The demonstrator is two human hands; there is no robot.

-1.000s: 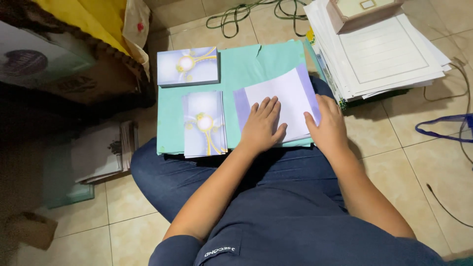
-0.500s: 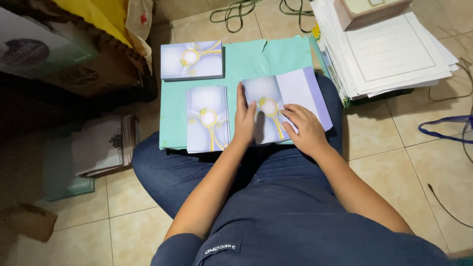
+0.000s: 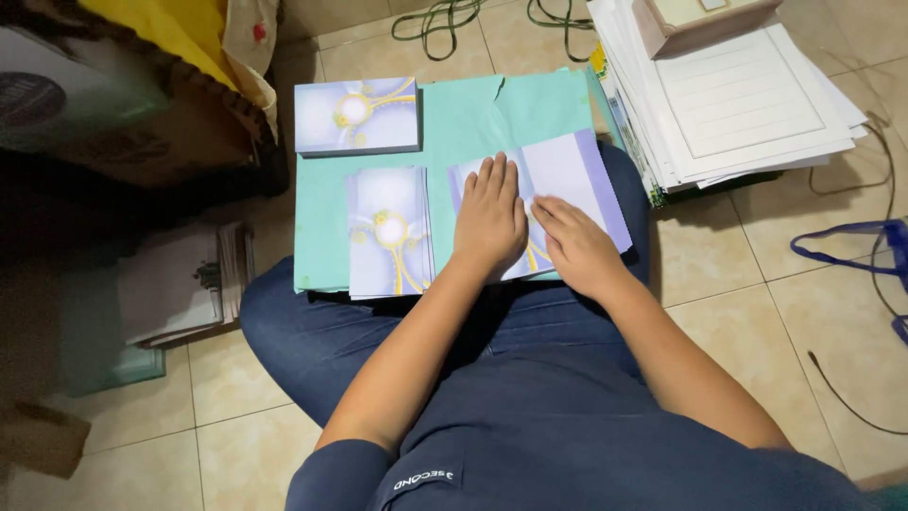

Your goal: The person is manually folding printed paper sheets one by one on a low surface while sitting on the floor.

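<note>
A lavender card (image 3: 577, 180) with a yellow flower print lies half folded on a teal board (image 3: 473, 118) resting on my lap. My left hand (image 3: 490, 218) lies flat on the card's left half, fingers together. My right hand (image 3: 572, 248) presses on the card just right of the left hand, near the fold. A small pile of the same printed cards (image 3: 390, 232) sits to the left on the board. Another pile of them (image 3: 357, 115) rests at the board's far left corner.
A tall stack of white lined sheets (image 3: 747, 95) with a small box (image 3: 705, 19) on top stands at the right. Cardboard boxes (image 3: 123, 104) crowd the left, with papers (image 3: 180, 284) on the tiled floor. Cables (image 3: 473, 14) and a blue strap (image 3: 851, 248) lie around.
The card went from lying open with both hands on it to being folded over. My left hand slid onto its left half and my right hand moved in toward the fold.
</note>
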